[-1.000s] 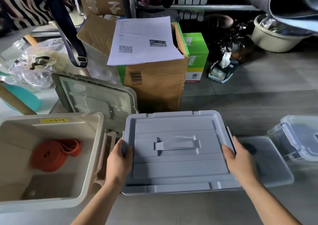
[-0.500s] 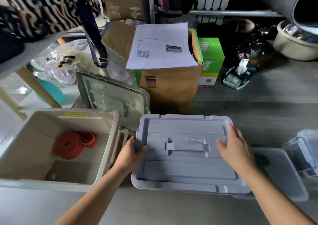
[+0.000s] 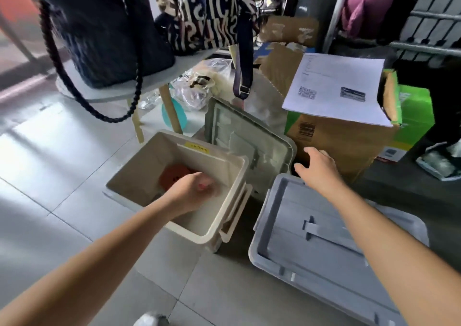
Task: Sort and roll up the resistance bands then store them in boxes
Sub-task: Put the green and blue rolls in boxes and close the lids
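A rolled orange resistance band (image 3: 173, 174) lies at the bottom of the open beige box (image 3: 225, 159). My left hand (image 3: 198, 188) is down inside that box, fingers curled, right beside the band and covering its right end; blur hides whether it grips the band. My right hand (image 3: 316, 167) hovers with fingers spread above the far left corner of the grey box's closed lid (image 3: 299, 216). It is close to the beige lid (image 3: 249, 138), which leans against the cartons behind.
A cardboard carton (image 3: 344, 141) with a paper sheet (image 3: 339, 88) on top stands behind the boxes, next to a green carton (image 3: 414, 111). A small white table (image 3: 117, 89) with dark bags, a hanging strap (image 3: 243, 58) and plastic bags (image 3: 199, 88) is at the back left. Tiled floor lies to the left.
Both hands have come off the grey lid. The left one went down into the beige box; the right one rose toward the leaning beige lid. The view swung left.
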`<state>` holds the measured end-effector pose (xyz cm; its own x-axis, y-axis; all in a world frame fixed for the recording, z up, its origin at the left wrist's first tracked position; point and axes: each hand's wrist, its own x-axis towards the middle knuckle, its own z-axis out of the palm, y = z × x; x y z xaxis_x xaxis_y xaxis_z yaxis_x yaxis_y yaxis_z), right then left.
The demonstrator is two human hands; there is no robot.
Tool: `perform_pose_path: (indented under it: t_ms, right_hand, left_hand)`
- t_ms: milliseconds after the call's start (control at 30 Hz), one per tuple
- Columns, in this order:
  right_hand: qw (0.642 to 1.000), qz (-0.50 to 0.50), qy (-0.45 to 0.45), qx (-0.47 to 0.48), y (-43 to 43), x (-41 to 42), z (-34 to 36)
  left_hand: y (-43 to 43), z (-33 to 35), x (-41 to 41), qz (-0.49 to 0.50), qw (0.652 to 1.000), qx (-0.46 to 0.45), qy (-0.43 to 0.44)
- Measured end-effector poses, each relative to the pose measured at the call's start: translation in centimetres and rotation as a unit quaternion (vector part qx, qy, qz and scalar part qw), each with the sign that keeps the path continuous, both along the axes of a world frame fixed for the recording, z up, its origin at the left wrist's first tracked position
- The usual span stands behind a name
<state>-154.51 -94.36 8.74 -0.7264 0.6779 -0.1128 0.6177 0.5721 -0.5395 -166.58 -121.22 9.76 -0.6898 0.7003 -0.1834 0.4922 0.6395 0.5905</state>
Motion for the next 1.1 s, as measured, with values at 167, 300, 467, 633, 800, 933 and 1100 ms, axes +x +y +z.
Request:
perform_pose_path:
  t_ms: [167,300,467,633,800,933,1100]
  right_hand:
    - [0.992,-0.108,-0.054,0.03,1.0,-5.7,-1.1]
    - [0.989,-0.143,-0.043,-0.016,0.7,-8.0,-3.3]
    - [0.979,-0.203,-0.011,0.017,-1.3,-9.0,-3.3]
    - [0.978,-0.156,-0.046,0.131,-3.5,-7.7,-0.4]
    - [0.955,-0.066,-0.034,0.287,-6.7,-4.5,2.3]
    - [0.953,-0.085,-0.001,0.29,-8.2,-1.4,3.1]
    - [0.921,0.077,0.089,0.371,-10.4,0.6,3.6]
  left_hand:
    - [-1.8,-2.6,-8.4,0.016,0.999,0.029,0.031]
    - [-3.3,-4.5,-14.5,0.007,0.999,0.046,0.02]
    - [-4.6,-5.2,-18.6,-0.005,0.999,0.033,-0.031]
    - [-5.7,-8.0,-13.7,-0.096,0.992,0.026,-0.075]
    - [-3.5,-6.5,-16.0,0.266,0.855,0.197,-0.399]
    - [-2.2,-4.1,-20.7,0.355,0.662,0.292,-0.592]
    - [-0.8,-0.6,-23.3,0.284,0.663,0.277,-0.636]
